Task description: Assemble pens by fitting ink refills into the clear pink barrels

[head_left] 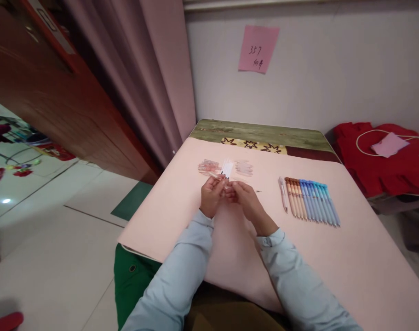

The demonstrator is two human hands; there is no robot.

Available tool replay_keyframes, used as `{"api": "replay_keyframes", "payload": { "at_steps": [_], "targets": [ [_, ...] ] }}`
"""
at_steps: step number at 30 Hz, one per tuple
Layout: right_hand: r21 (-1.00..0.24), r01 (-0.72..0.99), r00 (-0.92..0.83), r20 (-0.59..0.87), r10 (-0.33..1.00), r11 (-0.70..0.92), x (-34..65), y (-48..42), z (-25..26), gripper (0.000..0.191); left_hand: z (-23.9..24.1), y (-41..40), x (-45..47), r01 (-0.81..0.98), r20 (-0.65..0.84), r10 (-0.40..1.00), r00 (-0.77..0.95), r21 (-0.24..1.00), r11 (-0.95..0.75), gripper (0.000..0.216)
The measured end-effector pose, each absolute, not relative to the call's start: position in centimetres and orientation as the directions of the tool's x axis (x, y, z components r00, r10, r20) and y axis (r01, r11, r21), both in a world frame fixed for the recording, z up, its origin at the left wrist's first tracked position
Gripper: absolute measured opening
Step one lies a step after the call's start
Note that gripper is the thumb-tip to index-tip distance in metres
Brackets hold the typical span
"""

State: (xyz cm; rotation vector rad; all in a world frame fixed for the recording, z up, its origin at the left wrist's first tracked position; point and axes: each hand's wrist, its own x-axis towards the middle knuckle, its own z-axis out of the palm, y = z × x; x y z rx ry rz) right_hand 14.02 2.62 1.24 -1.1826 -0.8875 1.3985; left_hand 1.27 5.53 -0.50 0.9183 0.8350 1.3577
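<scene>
My left hand (212, 194) and my right hand (244, 198) meet over the middle of the pink table cover (181, 202), fingers pinched together. The left hand grips a thin pink pen part (214, 175) that sticks out up and left. What the right fingers pinch is too small to name. Just beyond the hands lie small piles of parts: pink barrels (205, 166), white refills (227, 167) and clear pieces (244, 168). To the right lies a neat row of several finished pens (311, 198), one pink, some orange, most blue.
A pink sticky note (258, 48) hangs on the wall behind. Red cloth with a pink paper (381, 156) is piled at the right. A curtain (143, 78) and a wooden door (57, 105) stand to the left, with white tiled floor (50, 248) below.
</scene>
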Motion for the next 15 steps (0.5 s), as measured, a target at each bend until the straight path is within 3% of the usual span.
{"api": "replay_keyframes", "payload": {
  "at_steps": [2,5,8,15],
  "targets": [
    [-0.873,-0.430,-0.010,-0.251,0.968,-0.231,13.5,2.7,1.0,0.033,-0.5,5.4,1.3,-0.338,0.064,0.996,0.069,0.940,-0.037,0.034],
    [-0.840,-0.500,-0.001,-0.243,0.970,-0.211,13.7,3.0,0.9,0.031,-0.5,5.4,1.3,-0.314,0.064,0.996,0.066,0.949,-0.040,0.035],
    [-0.879,-0.447,0.030,-0.203,0.979,-0.169,14.1,3.2,0.9,0.031,-0.3,5.4,1.3,-0.371,0.034,0.997,0.071,0.928,-0.006,0.044],
    [-0.950,-0.273,0.114,-0.186,0.976,-0.150,14.3,3.0,1.3,0.039,0.6,5.1,1.5,-0.434,0.072,0.997,0.040,0.900,-0.048,0.089]
  ]
}}
